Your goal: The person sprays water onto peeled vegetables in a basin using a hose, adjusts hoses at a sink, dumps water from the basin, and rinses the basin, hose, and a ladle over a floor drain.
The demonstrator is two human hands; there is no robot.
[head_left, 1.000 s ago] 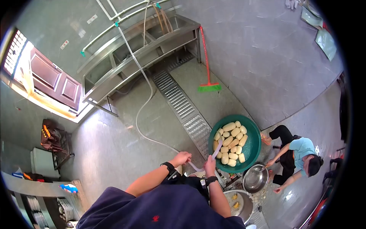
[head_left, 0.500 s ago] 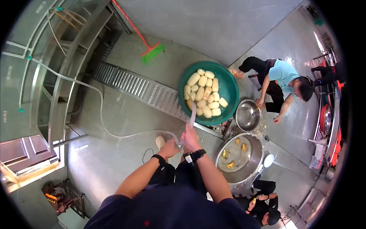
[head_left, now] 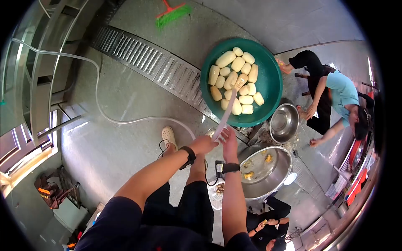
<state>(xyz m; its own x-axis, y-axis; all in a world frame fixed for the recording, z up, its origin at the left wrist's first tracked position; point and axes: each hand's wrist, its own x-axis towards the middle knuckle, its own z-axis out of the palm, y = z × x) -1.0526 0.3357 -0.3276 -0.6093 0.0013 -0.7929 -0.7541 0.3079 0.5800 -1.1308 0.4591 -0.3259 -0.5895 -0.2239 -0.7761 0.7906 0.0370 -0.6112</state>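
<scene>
My left hand [head_left: 204, 144] is closed around a clear flexible hose [head_left: 228, 112] in front of my body. Close beside it, my right hand [head_left: 229, 139] has its fingers apart and lightly curved at the hose's right side. The hose end points into a big green tub [head_left: 274, 90], over several peeled, pale, thick root pieces [head_left: 238, 63]. Whether water flows from it is hard to make out. From my left hand the rest of the hose [head_left: 140, 121] trails across the floor to the left.
A metal drain grate [head_left: 144, 56] crosses the floor. Right of me are a steel bowl [head_left: 285, 118] and a large steel basin [head_left: 288, 161] with yellow scraps. One person in light blue [head_left: 344, 92] sits at the right; another [head_left: 268, 221] is below. A green broom [head_left: 173, 16] lies at the top.
My right hand has loosened from the hose, while my left hand has come up to grip it. The view has shifted nearer the tub. The light-blue person's hand has left the steel bowl.
</scene>
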